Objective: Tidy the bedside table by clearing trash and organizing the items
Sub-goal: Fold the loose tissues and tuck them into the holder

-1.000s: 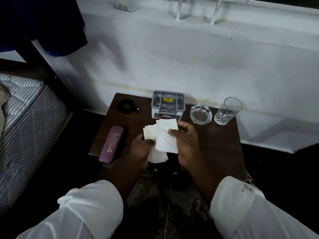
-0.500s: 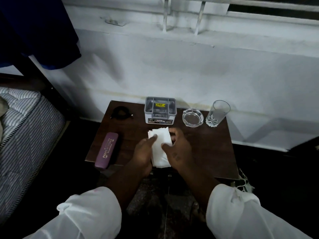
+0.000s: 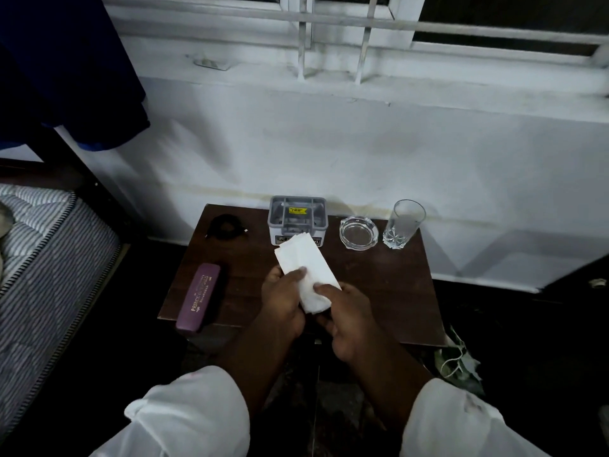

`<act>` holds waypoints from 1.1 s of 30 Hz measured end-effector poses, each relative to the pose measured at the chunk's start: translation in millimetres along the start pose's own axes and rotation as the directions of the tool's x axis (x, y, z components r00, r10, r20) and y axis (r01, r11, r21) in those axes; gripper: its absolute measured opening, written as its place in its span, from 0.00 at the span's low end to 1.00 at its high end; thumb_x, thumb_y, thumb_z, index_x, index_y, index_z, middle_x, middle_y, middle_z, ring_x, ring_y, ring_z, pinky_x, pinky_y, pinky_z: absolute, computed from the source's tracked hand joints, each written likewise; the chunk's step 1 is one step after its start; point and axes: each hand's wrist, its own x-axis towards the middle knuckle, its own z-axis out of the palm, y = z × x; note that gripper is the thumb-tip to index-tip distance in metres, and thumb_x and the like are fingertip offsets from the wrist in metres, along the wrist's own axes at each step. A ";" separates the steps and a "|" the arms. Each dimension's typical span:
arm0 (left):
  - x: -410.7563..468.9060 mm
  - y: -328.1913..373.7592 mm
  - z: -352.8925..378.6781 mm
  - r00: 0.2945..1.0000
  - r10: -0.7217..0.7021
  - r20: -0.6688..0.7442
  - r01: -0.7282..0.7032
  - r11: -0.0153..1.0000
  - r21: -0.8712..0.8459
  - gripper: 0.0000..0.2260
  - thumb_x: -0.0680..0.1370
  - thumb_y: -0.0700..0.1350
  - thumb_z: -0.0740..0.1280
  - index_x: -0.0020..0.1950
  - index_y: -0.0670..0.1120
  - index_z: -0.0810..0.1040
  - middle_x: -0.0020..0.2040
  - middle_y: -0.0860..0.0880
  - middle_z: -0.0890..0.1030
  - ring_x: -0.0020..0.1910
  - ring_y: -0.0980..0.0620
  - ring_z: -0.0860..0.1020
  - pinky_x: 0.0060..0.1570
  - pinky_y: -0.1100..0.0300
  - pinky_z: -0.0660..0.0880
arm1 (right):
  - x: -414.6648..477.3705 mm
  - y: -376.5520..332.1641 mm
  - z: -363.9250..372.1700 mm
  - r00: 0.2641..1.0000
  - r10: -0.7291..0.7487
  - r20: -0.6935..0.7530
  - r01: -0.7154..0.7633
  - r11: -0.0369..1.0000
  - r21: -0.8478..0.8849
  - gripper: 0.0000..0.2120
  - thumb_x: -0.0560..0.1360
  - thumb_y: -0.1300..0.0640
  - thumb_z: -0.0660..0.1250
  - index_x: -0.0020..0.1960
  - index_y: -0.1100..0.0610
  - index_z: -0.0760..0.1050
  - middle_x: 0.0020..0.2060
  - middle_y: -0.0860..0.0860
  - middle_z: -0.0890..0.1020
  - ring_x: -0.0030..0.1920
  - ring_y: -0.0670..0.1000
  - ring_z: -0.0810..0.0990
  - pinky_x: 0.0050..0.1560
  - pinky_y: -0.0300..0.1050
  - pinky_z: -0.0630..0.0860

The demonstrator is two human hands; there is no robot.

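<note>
A stack of white paper napkins (image 3: 304, 263) is held above the dark wooden bedside table (image 3: 389, 291). My left hand (image 3: 283, 298) grips its lower left edge with the thumb on top. My right hand (image 3: 349, 315) pinches its lower right end. The stack tilts up toward a grey plastic organizer box (image 3: 298, 214) at the table's back edge. A purple case (image 3: 198, 296) with gold lettering lies along the table's left front corner, overhanging the edge.
A black coiled cable (image 3: 225, 227) lies at the back left. A glass ashtray (image 3: 358, 232) and an empty drinking glass (image 3: 403, 224) stand at the back right. A striped mattress (image 3: 39, 258) is on the left, a white wall behind, crumpled items (image 3: 456, 361) on the floor right.
The loose, fanned napkins have been squared into one neat stack. Both hands have shifted down to its near end, so the stack now points toward the organizer box.
</note>
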 end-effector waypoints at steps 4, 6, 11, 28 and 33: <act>2.8 -0.9 9.8 1.000 -0.030 -0.009 0.029 0.999 -0.034 0.10 0.77 0.29 0.65 0.56 0.39 0.77 0.50 0.38 0.82 0.46 0.39 0.81 0.51 0.42 0.78 | 0.9 -14.8 -0.4 0.988 -0.109 -0.106 0.101 0.992 -0.076 0.05 0.72 0.67 0.70 0.46 0.60 0.78 0.36 0.56 0.83 0.32 0.53 0.79 0.29 0.41 0.75; 7.0 2.3 15.4 0.999 -0.039 -0.033 0.039 0.999 -0.011 0.12 0.77 0.31 0.66 0.60 0.39 0.77 0.53 0.37 0.83 0.50 0.39 0.81 0.55 0.41 0.78 | 3.0 -25.3 -1.2 0.980 -0.149 -0.133 0.143 0.988 -0.054 0.06 0.73 0.67 0.69 0.47 0.59 0.77 0.37 0.55 0.82 0.31 0.51 0.79 0.27 0.40 0.76; 20.4 7.5 28.0 0.997 -0.079 0.022 0.079 0.997 0.012 0.11 0.78 0.31 0.65 0.59 0.41 0.77 0.48 0.41 0.83 0.42 0.45 0.82 0.45 0.52 0.79 | 10.6 -49.5 -1.3 0.978 -0.187 -0.093 0.189 0.982 0.019 0.12 0.75 0.66 0.68 0.58 0.60 0.76 0.50 0.57 0.83 0.42 0.53 0.83 0.30 0.43 0.82; 78.3 27.5 70.1 0.985 0.143 0.099 -0.163 0.957 0.241 0.19 0.81 0.30 0.59 0.72 0.39 0.67 0.58 0.41 0.80 0.52 0.45 0.82 0.47 0.58 0.81 | 104.2 -150.6 24.4 0.755 -0.654 0.045 0.352 0.347 -0.869 0.17 0.71 0.61 0.70 0.60 0.58 0.78 0.59 0.55 0.82 0.59 0.57 0.80 0.52 0.40 0.71; 84.6 26.3 70.3 0.972 0.195 0.130 -0.230 0.896 0.380 0.21 0.78 0.29 0.64 0.71 0.38 0.69 0.56 0.43 0.80 0.51 0.47 0.80 0.42 0.62 0.76 | 112.8 -149.5 25.6 0.733 -0.669 0.123 0.353 0.220 -0.909 0.18 0.73 0.58 0.69 0.62 0.57 0.76 0.60 0.55 0.81 0.61 0.57 0.79 0.52 0.39 0.69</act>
